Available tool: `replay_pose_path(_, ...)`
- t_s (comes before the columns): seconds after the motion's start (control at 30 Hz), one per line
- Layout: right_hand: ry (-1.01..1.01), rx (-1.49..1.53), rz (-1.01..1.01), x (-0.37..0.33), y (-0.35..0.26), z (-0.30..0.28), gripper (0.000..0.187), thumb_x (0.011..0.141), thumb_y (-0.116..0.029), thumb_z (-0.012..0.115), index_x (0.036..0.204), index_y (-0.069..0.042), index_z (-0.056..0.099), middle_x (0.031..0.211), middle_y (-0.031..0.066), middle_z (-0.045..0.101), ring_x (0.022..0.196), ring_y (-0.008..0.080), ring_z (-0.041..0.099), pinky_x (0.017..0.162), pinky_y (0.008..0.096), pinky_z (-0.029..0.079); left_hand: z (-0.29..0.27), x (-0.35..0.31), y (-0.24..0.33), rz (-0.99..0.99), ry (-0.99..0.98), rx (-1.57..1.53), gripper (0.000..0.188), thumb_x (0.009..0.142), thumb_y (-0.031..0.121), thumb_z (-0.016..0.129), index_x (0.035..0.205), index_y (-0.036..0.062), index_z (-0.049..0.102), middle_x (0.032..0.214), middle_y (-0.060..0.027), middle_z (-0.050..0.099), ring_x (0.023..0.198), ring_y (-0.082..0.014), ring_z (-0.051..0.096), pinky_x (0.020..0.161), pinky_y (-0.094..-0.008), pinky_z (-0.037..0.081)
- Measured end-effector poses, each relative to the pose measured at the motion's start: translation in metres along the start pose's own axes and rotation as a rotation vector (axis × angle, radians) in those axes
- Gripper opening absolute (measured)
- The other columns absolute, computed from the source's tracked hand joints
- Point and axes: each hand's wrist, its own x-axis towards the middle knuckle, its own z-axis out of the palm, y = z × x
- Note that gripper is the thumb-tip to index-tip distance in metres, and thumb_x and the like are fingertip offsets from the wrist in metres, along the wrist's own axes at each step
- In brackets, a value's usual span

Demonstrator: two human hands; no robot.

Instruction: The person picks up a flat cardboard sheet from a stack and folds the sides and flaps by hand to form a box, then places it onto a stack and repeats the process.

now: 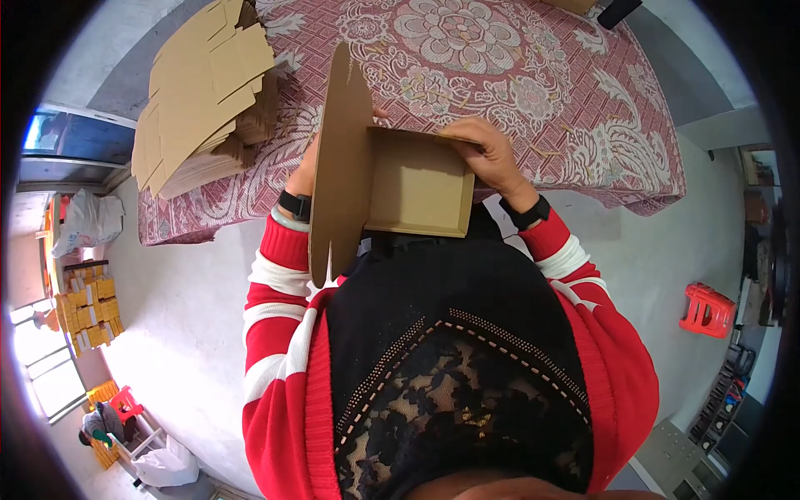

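Observation:
A brown cardboard box (417,179) is held at the near edge of the table, its inside facing up and bare. Its lid (337,167) stands upright along the left side. My right hand (493,154) is closed on the far right corner, thumb and fingers over the wall's top edge. Behind the lid, my left hand (307,171) is mostly hidden; a fingertip shows past the box's far left corner, so it appears to grip the box from that side. Both wrists wear black bands.
Flat cardboard blanks (208,87) lie in a tall pile on the table's left. A red and white patterned cloth (533,92) covers the table. Right of me, a red plastic stool (708,310) stands on the floor. Stacked yellow-orange bundles (87,312) are at the left.

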Motion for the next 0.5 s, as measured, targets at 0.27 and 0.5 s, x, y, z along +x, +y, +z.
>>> replay_pose_path(0.27,-0.012,-0.023,0.115,0.003,0.003,0.002,0.020,0.084,0.002,0.064,0.103,-0.003,0.069,0.098,0.0060,0.068,0.091,0.0161,0.064,0.080,0.0296,0.050,-0.009,-0.015,-0.041,-0.435,-0.049,-0.550,0.030,0.104,0.021,0.047,0.125,0.0012,0.056,0.117,-0.0033,0.060,0.103,-0.0113,0.055,0.088,-0.0262,0.047)
replay_pose_path(0.5,0.032,0.049,0.448,0.002,0.016,0.010,0.013,0.085,-0.003,0.068,0.097,-0.002,0.067,0.084,0.0002,0.065,0.079,0.0080,0.059,0.072,0.0255,0.049,-0.019,-0.043,-0.101,-0.479,-0.008,-0.704,0.031,0.106,0.018,0.042,0.129,0.0005,0.054,0.121,-0.0042,0.059,0.107,-0.0120,0.055,0.092,-0.0267,0.047)
